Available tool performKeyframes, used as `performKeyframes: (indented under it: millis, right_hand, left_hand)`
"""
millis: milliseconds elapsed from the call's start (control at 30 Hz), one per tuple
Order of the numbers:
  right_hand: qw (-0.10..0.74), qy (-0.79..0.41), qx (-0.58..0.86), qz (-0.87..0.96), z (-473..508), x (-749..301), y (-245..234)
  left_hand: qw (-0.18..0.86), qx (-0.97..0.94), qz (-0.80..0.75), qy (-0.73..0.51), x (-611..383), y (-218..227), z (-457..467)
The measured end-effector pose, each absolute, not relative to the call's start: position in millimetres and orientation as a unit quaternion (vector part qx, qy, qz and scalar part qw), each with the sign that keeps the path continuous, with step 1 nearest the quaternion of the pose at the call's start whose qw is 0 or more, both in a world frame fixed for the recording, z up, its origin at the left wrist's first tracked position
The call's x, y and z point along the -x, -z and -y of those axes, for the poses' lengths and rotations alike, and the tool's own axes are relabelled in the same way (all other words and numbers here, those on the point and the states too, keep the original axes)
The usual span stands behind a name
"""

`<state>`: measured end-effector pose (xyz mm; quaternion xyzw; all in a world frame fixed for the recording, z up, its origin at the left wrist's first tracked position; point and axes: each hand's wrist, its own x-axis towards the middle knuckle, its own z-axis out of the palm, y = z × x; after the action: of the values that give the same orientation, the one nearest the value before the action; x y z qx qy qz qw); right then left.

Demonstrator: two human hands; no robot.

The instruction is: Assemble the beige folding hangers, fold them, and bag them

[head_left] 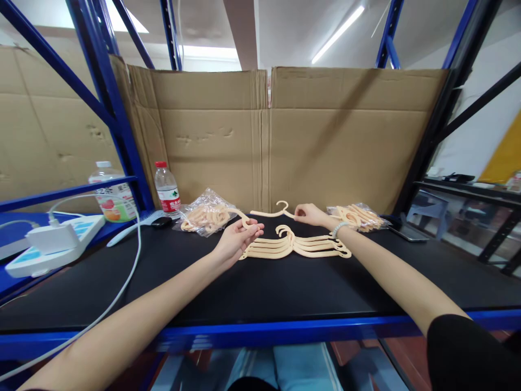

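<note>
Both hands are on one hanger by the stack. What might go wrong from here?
The thin hanger is held between the left hand and right hand; twisting might snap it. Lowered carelessly, it may catch the stack of hangers close by and push it askew. The left hand sits close to a bag of rings, which a sweep might knock.

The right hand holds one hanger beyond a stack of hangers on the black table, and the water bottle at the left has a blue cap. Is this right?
Not quite: in the head view the water bottle has a red cap, not blue. The right hand does hold one hanger beyond the stack of hangers on the black table.
</note>
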<state>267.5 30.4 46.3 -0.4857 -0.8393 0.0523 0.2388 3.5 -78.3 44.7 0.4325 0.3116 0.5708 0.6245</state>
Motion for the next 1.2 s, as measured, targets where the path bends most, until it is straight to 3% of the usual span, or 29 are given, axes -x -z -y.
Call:
performKeyframes:
  millis: [200, 600, 1200]
  right_hand:
    - [0.366, -0.054, 0.437, 0.820, 17.5, -289.2, -72.6]
    - [0.386, -0.099, 0.377, 0.836, 73.1, -291.2, -59.7]
    - [0.441, -0.030, 0.329, 0.834, 78.6, -286.9, -57.8]
  left_hand:
    - [0.602, -0.436, -0.312, -0.592, -0.6, -46.6, 76.0]
    - [0.579, -0.488, -0.297, -0.582, -1.3, -45.4, 78.9]
    - [0.674, -0.490, -0.239, -0.499, 1.3, -45.8, 82.4]
